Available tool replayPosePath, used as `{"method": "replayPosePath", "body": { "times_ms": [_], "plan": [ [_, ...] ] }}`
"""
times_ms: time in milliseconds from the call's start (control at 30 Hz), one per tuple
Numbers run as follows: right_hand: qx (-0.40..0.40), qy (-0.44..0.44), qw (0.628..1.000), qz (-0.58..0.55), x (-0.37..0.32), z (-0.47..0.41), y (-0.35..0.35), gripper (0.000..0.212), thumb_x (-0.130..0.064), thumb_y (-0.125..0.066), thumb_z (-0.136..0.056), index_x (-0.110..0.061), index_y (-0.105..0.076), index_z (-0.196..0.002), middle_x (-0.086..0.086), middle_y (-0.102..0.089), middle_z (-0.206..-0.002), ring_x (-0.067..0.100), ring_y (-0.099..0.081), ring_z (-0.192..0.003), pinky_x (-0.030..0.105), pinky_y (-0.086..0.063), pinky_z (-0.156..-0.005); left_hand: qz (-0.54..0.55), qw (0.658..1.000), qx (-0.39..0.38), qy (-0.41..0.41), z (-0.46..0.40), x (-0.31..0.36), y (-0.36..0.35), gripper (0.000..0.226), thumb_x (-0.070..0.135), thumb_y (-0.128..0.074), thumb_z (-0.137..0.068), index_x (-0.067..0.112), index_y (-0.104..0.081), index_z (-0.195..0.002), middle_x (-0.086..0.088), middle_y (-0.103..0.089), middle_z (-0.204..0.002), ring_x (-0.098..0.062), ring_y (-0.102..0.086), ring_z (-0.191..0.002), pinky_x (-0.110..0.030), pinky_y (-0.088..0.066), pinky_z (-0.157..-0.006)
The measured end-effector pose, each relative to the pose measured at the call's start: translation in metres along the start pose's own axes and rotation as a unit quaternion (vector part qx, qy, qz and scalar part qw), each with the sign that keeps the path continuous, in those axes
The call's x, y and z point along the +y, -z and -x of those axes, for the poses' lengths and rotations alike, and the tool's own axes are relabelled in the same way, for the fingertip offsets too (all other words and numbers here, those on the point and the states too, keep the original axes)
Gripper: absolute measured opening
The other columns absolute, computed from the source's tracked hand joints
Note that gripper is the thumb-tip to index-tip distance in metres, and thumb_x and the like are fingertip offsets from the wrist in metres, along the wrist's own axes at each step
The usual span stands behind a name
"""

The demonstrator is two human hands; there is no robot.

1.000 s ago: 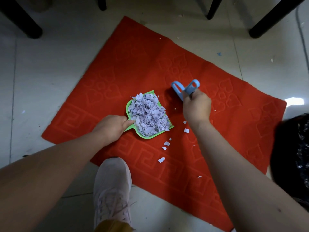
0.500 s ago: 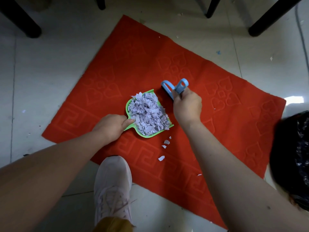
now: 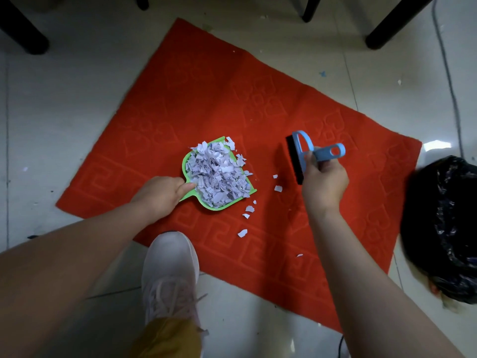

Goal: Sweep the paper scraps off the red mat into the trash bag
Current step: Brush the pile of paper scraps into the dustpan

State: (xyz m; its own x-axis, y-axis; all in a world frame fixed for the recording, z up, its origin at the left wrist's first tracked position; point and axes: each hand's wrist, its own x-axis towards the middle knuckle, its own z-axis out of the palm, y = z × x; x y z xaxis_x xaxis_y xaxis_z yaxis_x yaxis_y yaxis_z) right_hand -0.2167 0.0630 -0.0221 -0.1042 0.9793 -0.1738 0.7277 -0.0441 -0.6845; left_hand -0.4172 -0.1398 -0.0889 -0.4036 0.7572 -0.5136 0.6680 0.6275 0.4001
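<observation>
A red mat [image 3: 206,99] lies on the tiled floor. On it rests a green dustpan [image 3: 219,206] heaped with white paper scraps [image 3: 218,173]. My left hand [image 3: 161,193] grips the dustpan's handle. My right hand [image 3: 322,187] grips a blue hand brush [image 3: 303,152] with black bristles, held to the right of the pan, bristles facing it. Several loose scraps [image 3: 277,188] lie on the mat between brush and pan and just below the pan. A black trash bag [image 3: 444,228] sits open at the mat's right edge.
My white shoe [image 3: 170,275] stands on the floor at the mat's near edge. Dark furniture legs [image 3: 23,32] stand beyond the mat at the top. A thin cable [image 3: 449,81] runs along the floor at the right. Tiny scraps dot the tiles.
My right hand has swung the brush away from the dustpan to the right, exposing loose scraps between them. The dustpan and left hand stay put.
</observation>
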Motion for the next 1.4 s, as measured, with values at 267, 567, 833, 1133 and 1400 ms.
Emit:
{"method": "replayPosePath", "body": {
  "times_ms": [267, 567, 833, 1133, 1400],
  "plan": [
    [0.016, -0.086, 0.996, 0.007, -0.004, 0.042, -0.03, 0.031, -0.032, -0.049, -0.096, -0.006, -0.066, -0.091, 0.017, -0.068, -0.086, 0.036, -0.063, -0.084, 0.039, -0.045, -0.075, -0.001, 1.0, 0.002, 0.001, 0.003, 0.001, -0.004, 0.053, 0.051, -0.033, -0.097, 0.012, -0.04, -0.061, -0.004, -0.047, -0.06, -0.025, -0.048, -0.065, -0.034, -0.031, -0.062],
    [0.059, -0.035, 0.995, -0.071, -0.022, 0.027, -0.03, 0.021, -0.029, -0.052, -0.095, -0.015, -0.068, -0.096, 0.004, -0.067, -0.077, 0.024, -0.065, -0.076, 0.037, -0.05, -0.075, -0.007, 1.0, -0.014, 0.004, 0.001, 0.0, -0.001, 0.052, 0.052, -0.031, -0.097, 0.014, -0.041, -0.063, -0.002, -0.047, -0.062, -0.024, -0.049, -0.068, -0.037, -0.036, -0.066],
    [-0.028, -0.033, 0.999, 0.024, -0.033, 0.039, -0.051, 0.028, -0.032, -0.049, -0.095, -0.01, -0.065, -0.096, 0.013, -0.068, -0.088, 0.034, -0.063, -0.087, 0.039, -0.045, -0.076, 0.0, 1.0, -0.016, 0.013, 0.003, 0.001, 0.0, 0.052, 0.052, -0.032, -0.097, 0.014, -0.041, -0.063, -0.001, -0.048, -0.062, -0.022, -0.049, -0.067, -0.034, -0.035, -0.064],
    [-0.058, 0.067, 0.995, 0.041, -0.06, 0.013, -0.045, 0.023, -0.032, -0.048, -0.096, -0.015, -0.062, -0.09, 0.007, -0.06, -0.076, 0.031, -0.058, -0.078, 0.035, -0.039, -0.068, 0.014, 1.0, -0.01, 0.017, 0.003, 0.003, 0.0, 0.052, 0.053, -0.032, -0.096, 0.014, -0.042, -0.062, -0.001, -0.047, -0.061, -0.024, -0.049, -0.068, -0.033, -0.033, -0.064],
    [-0.176, 0.13, 0.969, 0.117, -0.058, 0.024, -0.063, 0.024, -0.032, -0.049, -0.096, -0.011, -0.062, -0.094, 0.012, -0.065, -0.083, 0.035, -0.06, -0.083, 0.039, -0.042, -0.071, 0.011, 1.0, -0.007, 0.013, 0.001, 0.002, -0.001, 0.052, 0.053, -0.031, -0.096, 0.014, -0.041, -0.063, 0.0, -0.047, -0.062, -0.025, -0.049, -0.07, -0.035, -0.037, -0.066]
  ]
}}
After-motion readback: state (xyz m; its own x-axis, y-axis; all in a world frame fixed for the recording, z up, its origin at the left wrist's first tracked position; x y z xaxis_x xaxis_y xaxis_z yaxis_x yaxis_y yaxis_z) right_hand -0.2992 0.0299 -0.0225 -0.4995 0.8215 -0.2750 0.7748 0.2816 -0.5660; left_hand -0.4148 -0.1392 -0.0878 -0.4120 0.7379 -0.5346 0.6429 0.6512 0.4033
